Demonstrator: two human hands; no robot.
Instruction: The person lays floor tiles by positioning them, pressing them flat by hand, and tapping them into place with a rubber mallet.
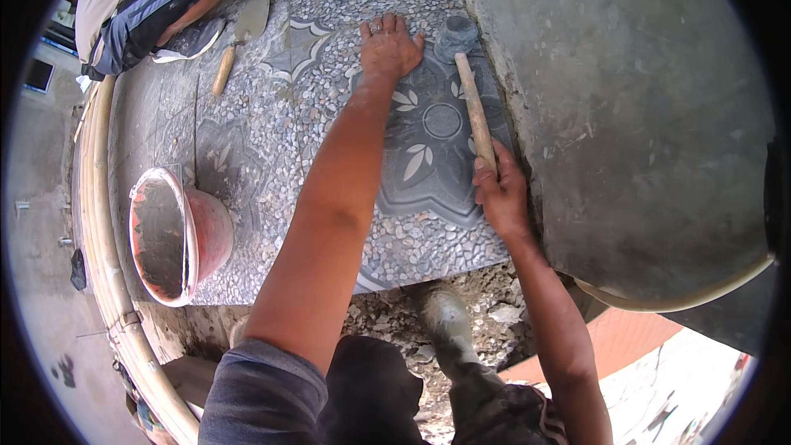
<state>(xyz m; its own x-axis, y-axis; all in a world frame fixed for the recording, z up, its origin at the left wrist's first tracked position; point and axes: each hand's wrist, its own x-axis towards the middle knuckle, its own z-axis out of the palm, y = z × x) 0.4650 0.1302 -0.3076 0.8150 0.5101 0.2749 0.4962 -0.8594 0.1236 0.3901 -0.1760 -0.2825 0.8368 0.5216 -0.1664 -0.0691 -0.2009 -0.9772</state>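
My left hand lies flat on the patterned floor tiles, fingers spread, pressing near the upper middle. In my right hand is the wooden handle of a rubber mallet, gripped near its lower end. Its dark grey head rests on or just over the tile beside the wall, to the right of my left hand; I cannot tell if it touches. Pebble prints and dark flower shapes with pale leaves cover the tiles.
A trowel lies at the upper left, near a crouching co-worker. A red bucket coated with mortar stands tilted on the left. Bamboo poles edge that side. A grey wall rises at right; rubble lies around my boot.
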